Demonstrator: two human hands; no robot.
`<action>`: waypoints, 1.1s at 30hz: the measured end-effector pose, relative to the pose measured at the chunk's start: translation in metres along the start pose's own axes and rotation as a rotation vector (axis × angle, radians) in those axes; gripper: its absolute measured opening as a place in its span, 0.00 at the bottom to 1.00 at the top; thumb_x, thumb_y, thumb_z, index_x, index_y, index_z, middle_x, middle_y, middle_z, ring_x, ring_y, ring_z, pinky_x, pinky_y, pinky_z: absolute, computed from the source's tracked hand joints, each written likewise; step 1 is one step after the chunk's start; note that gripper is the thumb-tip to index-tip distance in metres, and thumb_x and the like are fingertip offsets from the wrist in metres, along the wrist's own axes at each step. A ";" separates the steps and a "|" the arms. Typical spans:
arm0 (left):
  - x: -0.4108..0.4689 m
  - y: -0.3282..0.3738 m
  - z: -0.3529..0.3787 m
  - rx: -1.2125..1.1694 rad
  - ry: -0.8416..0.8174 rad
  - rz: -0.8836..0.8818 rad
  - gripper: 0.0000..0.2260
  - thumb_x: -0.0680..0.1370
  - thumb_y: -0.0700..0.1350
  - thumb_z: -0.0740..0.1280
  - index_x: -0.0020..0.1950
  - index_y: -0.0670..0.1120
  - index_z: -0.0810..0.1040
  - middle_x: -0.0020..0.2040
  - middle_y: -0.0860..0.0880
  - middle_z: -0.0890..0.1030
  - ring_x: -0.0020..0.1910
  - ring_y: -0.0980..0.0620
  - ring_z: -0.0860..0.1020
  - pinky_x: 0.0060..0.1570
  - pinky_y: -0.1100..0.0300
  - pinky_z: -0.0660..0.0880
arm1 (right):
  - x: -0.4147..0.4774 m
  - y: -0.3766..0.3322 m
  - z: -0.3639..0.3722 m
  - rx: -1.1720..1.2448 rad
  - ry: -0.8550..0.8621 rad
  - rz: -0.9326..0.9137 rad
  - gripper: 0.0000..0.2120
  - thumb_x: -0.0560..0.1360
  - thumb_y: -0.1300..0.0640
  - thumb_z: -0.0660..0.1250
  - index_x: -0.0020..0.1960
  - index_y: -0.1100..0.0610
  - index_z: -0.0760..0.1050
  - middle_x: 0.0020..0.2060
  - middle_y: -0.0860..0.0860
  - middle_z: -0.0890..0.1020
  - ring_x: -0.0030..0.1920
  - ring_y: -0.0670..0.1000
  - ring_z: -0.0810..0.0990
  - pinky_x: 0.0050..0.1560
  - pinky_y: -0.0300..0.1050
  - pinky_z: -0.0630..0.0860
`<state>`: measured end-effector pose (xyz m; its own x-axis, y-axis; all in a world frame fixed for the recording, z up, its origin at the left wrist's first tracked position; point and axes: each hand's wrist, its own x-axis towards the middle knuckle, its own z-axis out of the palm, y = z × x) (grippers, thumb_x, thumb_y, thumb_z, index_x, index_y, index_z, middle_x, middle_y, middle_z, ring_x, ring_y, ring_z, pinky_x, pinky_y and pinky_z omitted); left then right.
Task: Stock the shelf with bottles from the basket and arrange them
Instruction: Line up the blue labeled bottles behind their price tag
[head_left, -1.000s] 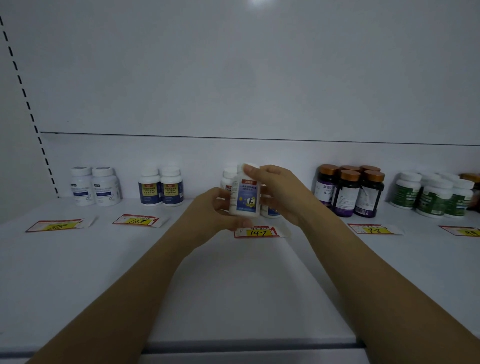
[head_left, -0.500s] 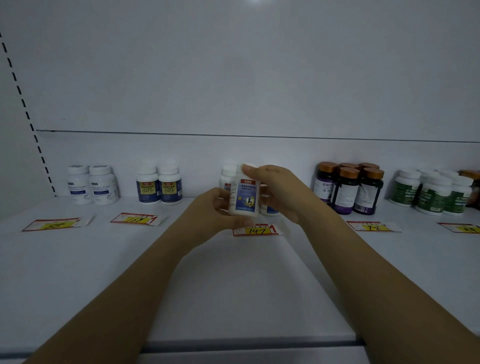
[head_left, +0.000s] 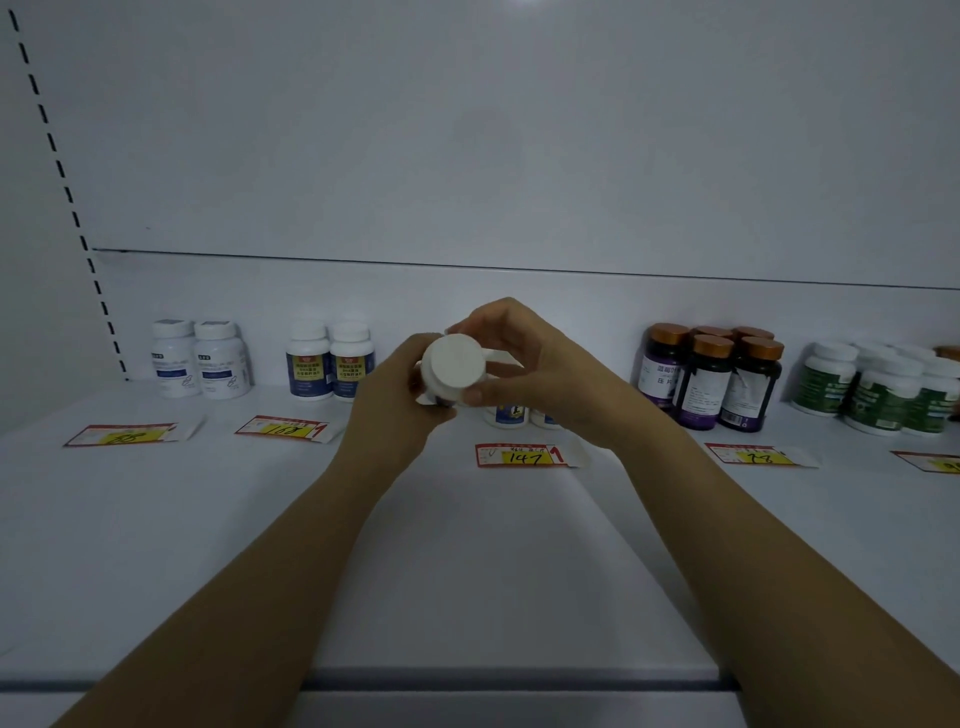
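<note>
A white bottle (head_left: 453, 367) is held above the white shelf (head_left: 467, 561), tipped so that one round white end faces the camera. My left hand (head_left: 395, 400) grips its left side and my right hand (head_left: 524, 364) holds it from the right with fingers curled over the top. Behind my hands stand two matching bottles (head_left: 511, 414) with blue labels, partly hidden. The price tag marked 147 (head_left: 519, 455) lies just in front of them. No basket is in view.
Along the back of the shelf stand two white bottles (head_left: 200, 358), two blue-and-yellow labelled bottles (head_left: 330, 361), several dark bottles with brown caps (head_left: 711, 379) and several green-labelled bottles (head_left: 878, 389). Price tags (head_left: 130, 434) lie in front of each group. The shelf's front edge (head_left: 467, 680) runs below.
The bottle was upright with its blue label facing me; now it is tipped, showing a round white end. Both hands stayed in about the same place.
</note>
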<state>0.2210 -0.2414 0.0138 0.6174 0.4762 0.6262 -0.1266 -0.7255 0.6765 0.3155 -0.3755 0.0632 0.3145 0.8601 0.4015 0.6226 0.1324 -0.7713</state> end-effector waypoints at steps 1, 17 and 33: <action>0.000 -0.001 0.000 0.008 -0.006 0.001 0.27 0.67 0.33 0.75 0.64 0.43 0.72 0.51 0.55 0.75 0.52 0.56 0.72 0.42 0.84 0.65 | 0.000 0.000 0.000 -0.010 -0.002 0.000 0.22 0.70 0.64 0.73 0.57 0.50 0.68 0.54 0.39 0.76 0.61 0.44 0.74 0.60 0.37 0.74; -0.005 0.034 -0.008 -0.663 -0.541 -0.636 0.25 0.67 0.61 0.64 0.54 0.45 0.79 0.43 0.40 0.84 0.38 0.47 0.83 0.36 0.61 0.78 | -0.001 0.012 -0.011 0.451 0.182 0.598 0.18 0.75 0.46 0.67 0.55 0.60 0.77 0.47 0.62 0.82 0.39 0.56 0.83 0.41 0.47 0.83; -0.004 0.026 -0.007 -0.685 -0.513 -0.629 0.11 0.74 0.41 0.67 0.56 0.43 0.77 0.52 0.43 0.84 0.52 0.46 0.82 0.58 0.53 0.75 | 0.004 0.015 -0.015 0.266 0.218 0.351 0.15 0.74 0.44 0.68 0.50 0.56 0.77 0.43 0.50 0.84 0.43 0.52 0.83 0.42 0.43 0.77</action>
<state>0.2099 -0.2593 0.0317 0.9572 0.2861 -0.0427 0.0177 0.0895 0.9958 0.3370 -0.3774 0.0604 0.6330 0.7559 0.1672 0.2563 -0.0009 -0.9666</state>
